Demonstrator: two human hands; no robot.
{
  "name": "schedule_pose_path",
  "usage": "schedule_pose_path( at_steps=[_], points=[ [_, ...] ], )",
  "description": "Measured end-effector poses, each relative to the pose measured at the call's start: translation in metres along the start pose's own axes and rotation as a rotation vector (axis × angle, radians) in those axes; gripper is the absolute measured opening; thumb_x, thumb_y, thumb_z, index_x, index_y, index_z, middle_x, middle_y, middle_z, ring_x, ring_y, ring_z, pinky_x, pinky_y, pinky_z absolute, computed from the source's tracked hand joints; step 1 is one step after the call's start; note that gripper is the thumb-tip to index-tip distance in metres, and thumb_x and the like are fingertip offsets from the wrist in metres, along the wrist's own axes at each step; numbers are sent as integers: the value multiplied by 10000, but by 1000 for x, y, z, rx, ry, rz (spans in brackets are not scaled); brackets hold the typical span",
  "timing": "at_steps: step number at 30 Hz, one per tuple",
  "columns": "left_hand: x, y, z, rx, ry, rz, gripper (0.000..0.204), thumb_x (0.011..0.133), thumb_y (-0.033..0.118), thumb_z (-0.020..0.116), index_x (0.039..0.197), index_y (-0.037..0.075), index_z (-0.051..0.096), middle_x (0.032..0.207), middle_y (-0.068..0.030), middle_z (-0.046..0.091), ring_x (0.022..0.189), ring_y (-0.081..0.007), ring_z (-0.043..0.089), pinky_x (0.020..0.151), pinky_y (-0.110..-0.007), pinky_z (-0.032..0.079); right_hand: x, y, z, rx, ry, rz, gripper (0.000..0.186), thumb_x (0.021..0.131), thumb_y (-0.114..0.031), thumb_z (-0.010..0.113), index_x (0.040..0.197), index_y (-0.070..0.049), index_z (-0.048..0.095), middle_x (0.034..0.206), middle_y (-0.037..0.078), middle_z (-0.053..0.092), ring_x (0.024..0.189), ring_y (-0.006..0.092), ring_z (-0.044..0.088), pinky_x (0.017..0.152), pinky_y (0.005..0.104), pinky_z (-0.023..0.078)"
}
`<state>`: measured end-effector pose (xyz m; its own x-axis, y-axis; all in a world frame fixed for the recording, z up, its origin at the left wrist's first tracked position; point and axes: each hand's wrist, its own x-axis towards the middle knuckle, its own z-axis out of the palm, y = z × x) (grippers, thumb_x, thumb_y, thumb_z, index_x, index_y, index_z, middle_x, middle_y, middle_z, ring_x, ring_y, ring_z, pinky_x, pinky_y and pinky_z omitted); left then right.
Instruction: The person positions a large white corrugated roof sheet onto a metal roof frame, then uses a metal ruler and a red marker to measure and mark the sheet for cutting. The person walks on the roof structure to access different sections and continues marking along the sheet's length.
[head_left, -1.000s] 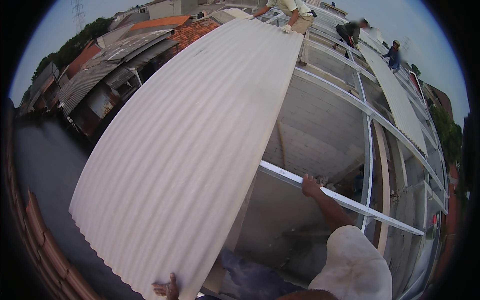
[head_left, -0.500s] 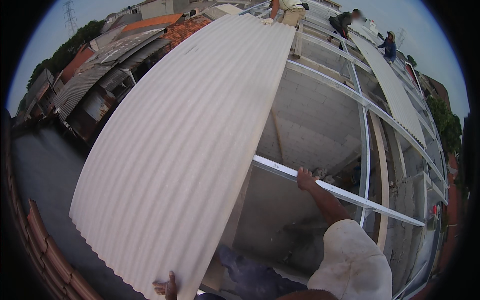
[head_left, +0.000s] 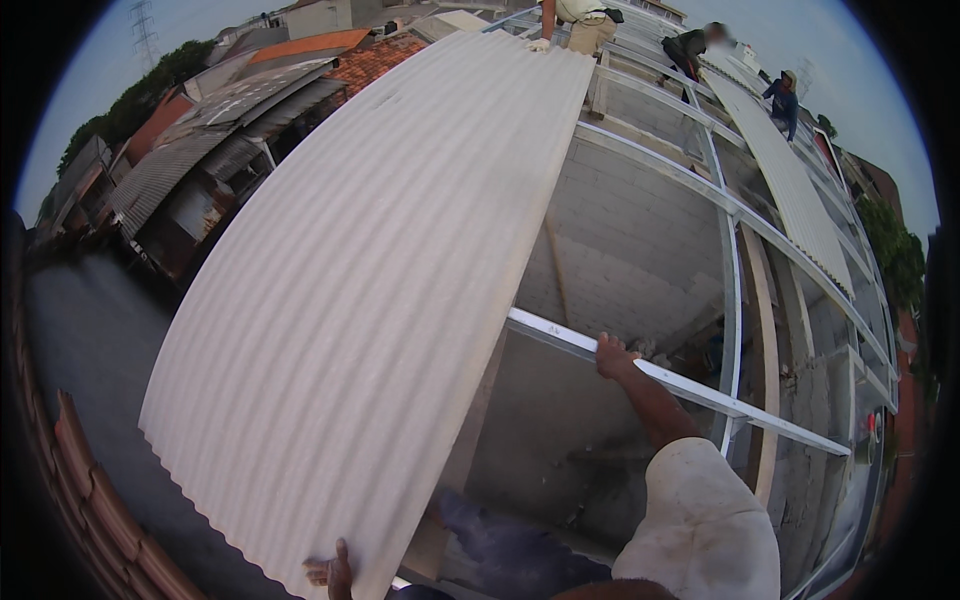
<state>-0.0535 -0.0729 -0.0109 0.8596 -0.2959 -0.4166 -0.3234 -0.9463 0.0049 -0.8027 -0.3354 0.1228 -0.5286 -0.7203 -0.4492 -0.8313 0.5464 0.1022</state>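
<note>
A large light-grey corrugated roofing sheet (head_left: pixel 370 290) stretches from my side to the far end of the metal roof frame. Near its close edge my left hand (head_left: pixel 332 572) lies on the ridges, thumb raised and fingers apart. My right hand (head_left: pixel 614 356) is closed round a silvery metal beam (head_left: pixel 690 386) to the right of the sheet, with the arm stretched out. At the far end, another person's gloved hand (head_left: pixel 540 45) touches the sheet's edge.
Open gaps between beams show a grey block wall (head_left: pixel 640 240) and a deep space below. A dark channel (head_left: pixel 90 320) runs along the left, beside brown roof tiles (head_left: pixel 110 500). Two people (head_left: pixel 780 100) work by a narrower corrugated sheet (head_left: pixel 780 180) at the far right.
Both my hands keep their places. The view has shifted very slightly, and the person at the far right has changed posture a little, with an arm lowered.
</note>
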Motion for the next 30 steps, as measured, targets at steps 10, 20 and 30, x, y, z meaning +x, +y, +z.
schedule_pose_path(
  at_steps=[10,20,30],
  points=[
    [-129,128,-79,105,41,885,983,816,208,852,1615,94,292,1685,-268,108,1506,-576,170,1174,-609,364,-17,24,29,-69,240,-111,538,989,-190,580,1486,-86,402,1428,150,517,1404,350,479,1078,687,403],
    [-110,141,-49,352,60,996,742,888,36,723,1558,56,405,1615,-377,182,1333,-709,355,1103,-617,454,-7,118,43,-193,377,-233,295,975,-113,564,1255,-19,575,1193,183,683,1112,383,687,871,470,603],
    [-109,143,-54,427,86,1009,606,950,19,636,1532,55,470,1602,-394,202,1340,-681,385,1128,-622,424,12,125,44,-103,348,-345,166,929,-62,601,1069,-15,678,1058,176,733,1032,361,724,824,477,602]
  ],
)
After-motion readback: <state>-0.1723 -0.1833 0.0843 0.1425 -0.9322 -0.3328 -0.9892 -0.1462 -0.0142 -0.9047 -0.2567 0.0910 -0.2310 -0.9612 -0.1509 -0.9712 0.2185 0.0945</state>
